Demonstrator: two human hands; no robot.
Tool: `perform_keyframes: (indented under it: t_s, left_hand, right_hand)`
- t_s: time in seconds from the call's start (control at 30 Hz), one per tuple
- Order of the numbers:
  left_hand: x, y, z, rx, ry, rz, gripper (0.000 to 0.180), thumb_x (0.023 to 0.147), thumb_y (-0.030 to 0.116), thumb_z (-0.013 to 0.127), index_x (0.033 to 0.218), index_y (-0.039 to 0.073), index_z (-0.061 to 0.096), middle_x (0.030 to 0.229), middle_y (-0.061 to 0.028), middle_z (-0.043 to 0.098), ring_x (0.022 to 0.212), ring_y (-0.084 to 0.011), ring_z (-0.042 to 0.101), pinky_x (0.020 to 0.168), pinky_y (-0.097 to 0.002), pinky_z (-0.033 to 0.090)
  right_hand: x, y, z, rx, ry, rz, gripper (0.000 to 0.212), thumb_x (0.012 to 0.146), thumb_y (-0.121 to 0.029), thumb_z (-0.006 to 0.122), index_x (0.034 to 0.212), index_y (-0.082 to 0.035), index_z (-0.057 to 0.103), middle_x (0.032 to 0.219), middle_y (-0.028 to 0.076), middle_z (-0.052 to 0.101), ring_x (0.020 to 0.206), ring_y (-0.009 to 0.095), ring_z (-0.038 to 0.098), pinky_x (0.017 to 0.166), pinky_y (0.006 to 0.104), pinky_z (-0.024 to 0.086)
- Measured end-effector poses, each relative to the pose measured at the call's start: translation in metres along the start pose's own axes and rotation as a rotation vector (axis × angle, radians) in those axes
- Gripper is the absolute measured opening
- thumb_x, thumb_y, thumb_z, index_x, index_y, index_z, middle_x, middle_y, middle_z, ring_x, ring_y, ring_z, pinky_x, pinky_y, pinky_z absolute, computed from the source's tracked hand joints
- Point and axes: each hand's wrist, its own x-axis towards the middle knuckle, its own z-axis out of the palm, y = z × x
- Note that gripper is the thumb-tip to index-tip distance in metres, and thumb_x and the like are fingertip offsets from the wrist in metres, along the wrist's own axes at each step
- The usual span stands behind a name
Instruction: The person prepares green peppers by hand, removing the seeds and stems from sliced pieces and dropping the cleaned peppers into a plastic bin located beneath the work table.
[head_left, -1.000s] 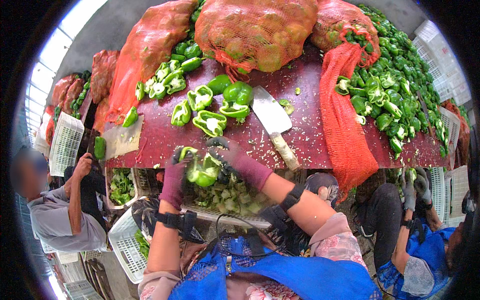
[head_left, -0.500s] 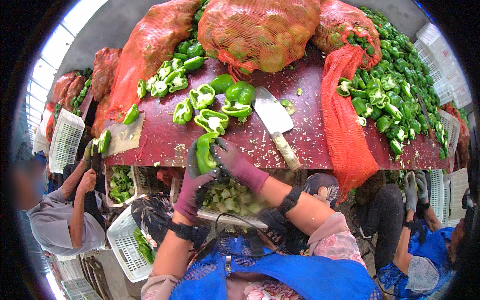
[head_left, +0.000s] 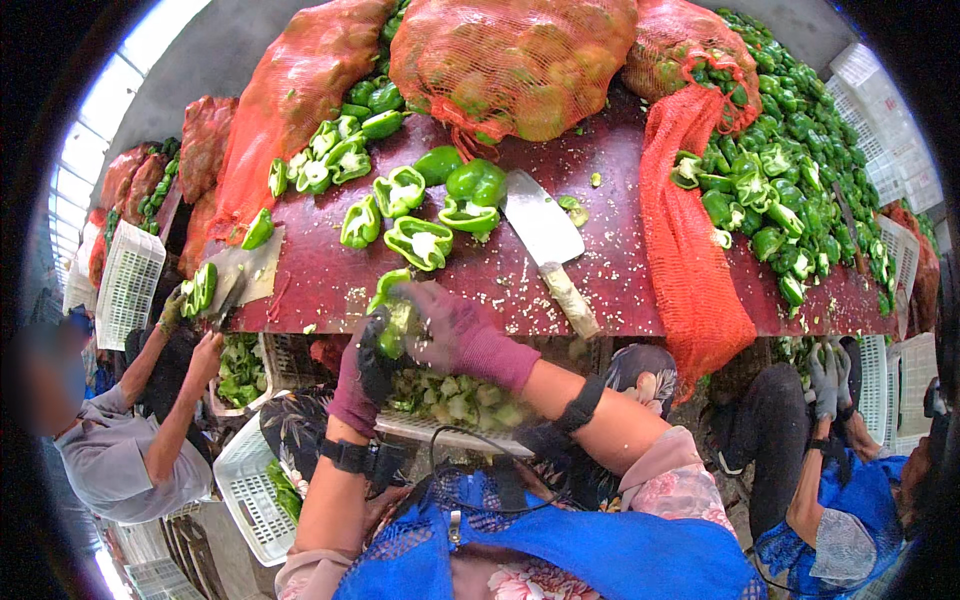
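Left hand (head_left: 368,366) grips a cut green pepper (head_left: 394,326) between the hands; the right hand (head_left: 438,326) blurs against it, its grip unclear. Beyond them, pepper halves (head_left: 418,243) lie on the red desk (head_left: 325,285), a cleaver (head_left: 546,232) to their right.

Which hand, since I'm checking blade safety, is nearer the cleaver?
Right. The right hand is left of the cleaver, about level with its handle; the left hand, holding a green pepper, is farther left and lower in view.
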Motion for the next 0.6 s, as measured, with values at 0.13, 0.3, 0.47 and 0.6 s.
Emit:
perform_keyframes:
  t_s: [0.13,0.3,0.47,0.6]
  left_hand:
    - [-0.01,0.011,0.025,0.329,-0.048,0.05,0.043,0.096,0.022,0.047,0.135,0.005,0.044,0.122,-0.0058,0.054,0.108,-0.0161,0.054,0.091,-0.03,0.045]
    - [-0.014,0.015,0.038,0.201,-0.026,0.032,0.04,0.097,0.025,0.048,0.132,0.005,0.047,0.121,-0.0056,0.056,0.108,-0.017,0.055,0.089,-0.0314,0.048]
    - [-0.023,0.005,0.017,0.352,-0.051,0.122,0.041,0.097,0.023,0.048,0.134,0.007,0.046,0.122,-0.0075,0.056,0.102,-0.0193,0.058,0.086,-0.035,0.051]
    - [-0.015,-0.009,0.021,0.839,-0.13,0.43,0.043,0.095,0.028,0.052,0.131,0.005,0.048,0.121,-0.0086,0.058,0.102,-0.0224,0.06,0.088,-0.0378,0.05]
  right_hand:
    - [0.002,-0.024,-0.014,-0.438,-0.377,0.122,0.061,0.068,-0.028,0.073,0.121,-0.011,0.047,0.099,0.018,0.056,0.089,0.034,0.063,0.073,0.0436,0.053]
    - [0.0,-0.004,-0.002,-0.177,-0.16,-0.006,0.051,0.069,-0.026,0.073,0.111,-0.007,0.053,0.098,0.018,0.06,0.087,0.035,0.064,0.073,0.0442,0.052]
    - [0.008,0.008,0.004,0.489,-0.095,0.192,0.039,0.077,-0.025,0.073,0.106,-0.001,0.064,0.097,0.013,0.069,0.086,0.016,0.064,0.077,0.0337,0.051]
    - [0.01,0.044,0.014,0.89,-0.114,0.391,0.04,0.085,-0.032,0.068,0.111,-0.001,0.065,0.103,0.006,0.069,0.09,0.013,0.062,0.08,0.0292,0.051]
